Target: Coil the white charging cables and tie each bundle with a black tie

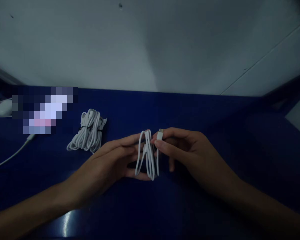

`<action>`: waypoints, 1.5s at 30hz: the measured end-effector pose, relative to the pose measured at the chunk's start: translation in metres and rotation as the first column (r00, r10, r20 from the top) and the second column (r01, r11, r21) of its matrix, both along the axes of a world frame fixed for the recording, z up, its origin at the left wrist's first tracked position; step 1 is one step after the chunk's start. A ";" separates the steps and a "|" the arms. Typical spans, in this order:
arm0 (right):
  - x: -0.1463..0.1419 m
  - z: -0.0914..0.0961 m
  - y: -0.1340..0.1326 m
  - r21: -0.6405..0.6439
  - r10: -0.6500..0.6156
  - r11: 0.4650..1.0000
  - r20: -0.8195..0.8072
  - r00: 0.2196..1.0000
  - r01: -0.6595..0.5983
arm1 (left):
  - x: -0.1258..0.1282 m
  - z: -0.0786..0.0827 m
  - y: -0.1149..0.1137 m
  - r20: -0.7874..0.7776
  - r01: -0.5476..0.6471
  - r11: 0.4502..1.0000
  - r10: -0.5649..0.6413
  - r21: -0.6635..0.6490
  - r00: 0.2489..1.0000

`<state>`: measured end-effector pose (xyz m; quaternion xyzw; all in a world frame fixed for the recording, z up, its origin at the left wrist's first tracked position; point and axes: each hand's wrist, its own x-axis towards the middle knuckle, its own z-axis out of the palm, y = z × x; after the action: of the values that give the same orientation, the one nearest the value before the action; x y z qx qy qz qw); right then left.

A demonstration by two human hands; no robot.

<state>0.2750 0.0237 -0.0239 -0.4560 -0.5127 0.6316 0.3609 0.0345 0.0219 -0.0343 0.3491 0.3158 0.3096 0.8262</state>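
Observation:
A white cable [148, 156] folded into long loops hangs between my two hands over the dark blue table [215, 116]. My left hand [110, 163] grips the loops, with fingers above and thumb below them. My right hand [185, 150] pinches the cable's end just under its small plug [160, 134], which points up. To the left lie coiled white cables [88, 130] tied with a dark band.
A white wall [140, 43] rises behind the table's far edge. A blurred-out patch [43, 110] sits at the far left, a white rounded object [2, 107] beside it, and a thin white cord [12, 155] trails toward the left edge.

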 end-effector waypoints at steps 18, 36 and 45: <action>-0.006 0.001 -0.002 -0.004 0.084 0.996 -0.099 0.992 -0.085 | 0.009 0.012 -0.005 -0.370 -0.145 0.913 0.294 0.381 0.881; -0.006 0.000 -0.006 0.072 0.017 0.997 -0.001 1.000 -0.017 | 0.003 0.014 -0.001 -0.412 -0.155 0.926 0.298 0.344 0.861; -0.006 -0.001 -0.006 0.097 0.010 0.995 0.030 0.999 -0.013 | 0.001 0.014 -0.002 -0.410 -0.134 0.930 0.275 0.341 0.869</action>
<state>0.2687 0.0173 -0.0253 -0.4443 -0.5509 0.6009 0.3715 0.0357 0.0195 -0.0202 0.4974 0.4832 0.3514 0.6290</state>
